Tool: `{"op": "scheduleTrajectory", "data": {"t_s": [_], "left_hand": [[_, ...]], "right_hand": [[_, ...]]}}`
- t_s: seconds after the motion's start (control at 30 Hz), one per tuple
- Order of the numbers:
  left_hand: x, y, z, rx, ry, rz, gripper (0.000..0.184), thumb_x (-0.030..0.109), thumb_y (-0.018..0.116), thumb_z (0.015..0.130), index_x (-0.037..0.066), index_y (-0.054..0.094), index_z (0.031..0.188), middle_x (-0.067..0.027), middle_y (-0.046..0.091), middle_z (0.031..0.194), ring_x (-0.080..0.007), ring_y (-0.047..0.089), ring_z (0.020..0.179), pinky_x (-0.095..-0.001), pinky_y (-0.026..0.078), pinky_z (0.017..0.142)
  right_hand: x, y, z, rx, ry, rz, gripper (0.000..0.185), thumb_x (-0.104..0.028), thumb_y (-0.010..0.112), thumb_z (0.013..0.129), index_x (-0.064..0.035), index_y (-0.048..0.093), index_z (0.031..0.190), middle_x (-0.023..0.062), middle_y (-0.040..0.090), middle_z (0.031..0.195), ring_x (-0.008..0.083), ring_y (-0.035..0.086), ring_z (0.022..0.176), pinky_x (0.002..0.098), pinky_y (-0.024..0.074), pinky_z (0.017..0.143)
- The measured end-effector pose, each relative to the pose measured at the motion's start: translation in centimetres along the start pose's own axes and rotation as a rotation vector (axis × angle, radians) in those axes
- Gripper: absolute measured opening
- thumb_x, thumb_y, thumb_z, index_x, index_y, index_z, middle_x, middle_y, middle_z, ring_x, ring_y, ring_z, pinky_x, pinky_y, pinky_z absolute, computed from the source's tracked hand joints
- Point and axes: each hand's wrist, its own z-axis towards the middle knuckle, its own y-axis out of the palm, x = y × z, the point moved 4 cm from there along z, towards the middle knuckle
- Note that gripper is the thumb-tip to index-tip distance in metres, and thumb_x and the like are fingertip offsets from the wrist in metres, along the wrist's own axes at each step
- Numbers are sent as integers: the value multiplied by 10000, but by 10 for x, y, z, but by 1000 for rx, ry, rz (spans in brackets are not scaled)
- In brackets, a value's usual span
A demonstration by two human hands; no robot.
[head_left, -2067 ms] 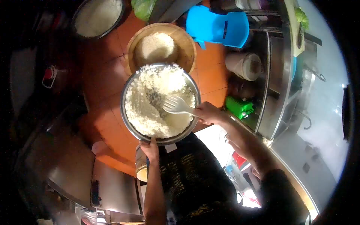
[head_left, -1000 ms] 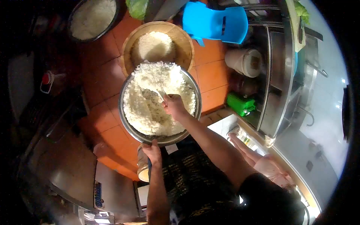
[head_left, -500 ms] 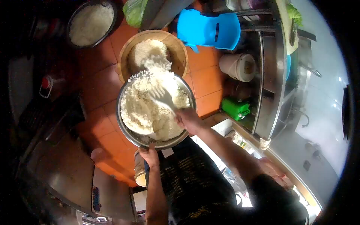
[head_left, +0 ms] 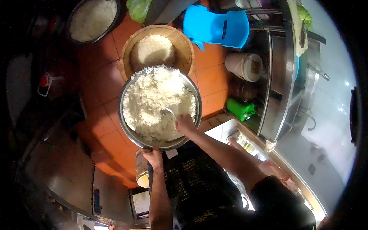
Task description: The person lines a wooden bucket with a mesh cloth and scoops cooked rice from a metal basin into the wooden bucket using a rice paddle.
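My left hand (head_left: 154,158) grips the near rim of the metal bowl (head_left: 180,143), and my right hand (head_left: 185,125) is closed around the pale fork (head_left: 171,111), its head in the rice (head_left: 147,96). The bowl sits before me, its far edge overlapping the wooden tub (head_left: 186,44) in view; whether they touch, I can't tell. With rice heaped at that far rim, a hard push could spill grains onto the floor (head_left: 212,80), and a slipping left grip could tip the bowl.

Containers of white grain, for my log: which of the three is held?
The metal bowl, its rim in the left hand; the wooden tub and dark-rimmed container stand untouched.
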Motion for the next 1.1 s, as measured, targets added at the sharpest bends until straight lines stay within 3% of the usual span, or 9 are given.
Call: {"op": "scheduleTrajectory", "data": {"t_s": [0.1,0.23,0.33,0.47,0.57,0.73,0.77,0.87,1.1], "left_hand": [[14,5,-4,34,78,-20,325,10,591,788,-74,529,1096,-94,618,1021,-176,563,888,-303,445,801],[14,3,-4,20,18,-33,337,-9,580,756,-88,488,1071,-156,600,1009,-230,571,920,-317,441,826],[8,1,-5,29,11,-51,338,-12,580,750,-88,490,1066,-154,602,993,-226,572,914,-313,443,822],[14,1,-6,32,52,41,374,-12,582,753,-91,484,1106,-167,605,1020,-224,575,926,-313,445,830],[32,8,-9,24,19,-4,402,-10,587,755,-96,477,1133,-183,606,1048,-236,580,945,-320,445,846],[19,2,-4,24,78,-45,363,5,595,760,-95,497,1095,-171,613,1031,-238,582,933,-331,449,839],[19,2,-5,41,90,-38,331,12,593,758,-86,521,1066,-143,620,995,-218,579,895,-330,454,815],[18,-2,-4,20,82,10,330,12,600,767,-94,505,1064,-164,615,1028,-239,584,931,-330,450,834],[25,-4,-5,15,65,118,341,8,597,776,-97,485,1081,-182,616,1005,-247,591,915,-335,455,826]], "right_hand": [[-7,7,31,7,-530,-630,358,-227,467,936,-4,554,669,88,529,530,185,521,443,345,389,415],[-41,26,30,77,-432,-624,186,-132,510,860,26,586,795,155,566,708,285,572,626,415,439,551],[-59,32,29,107,-610,-485,267,-208,484,919,12,571,797,92,546,651,200,515,532,349,405,482],[-123,35,-16,50,-153,-176,322,-266,450,978,-12,527,795,21,506,592,108,446,439,276,356,406],[-154,26,-27,33,-88,-282,365,-262,452,954,27,581,771,143,582,583,289,584,543,403,456,543],[-146,-10,-29,-124,-492,-832,310,-231,491,915,19,572,751,148,565,575,296,588,552,390,469,510],[-138,-19,-37,-223,-389,-875,292,-214,501,903,21,570,743,138,558,562,293,584,532,393,467,492],[-120,-36,-81,-247,219,-561,251,-161,516,868,21,563,702,91,530,524,254,534,428,390,417,386],[-52,14,-81,-455,241,-217,288,-153,471,890,-28,500,632,66,477,533,138,406,392,315,280,356]]}}
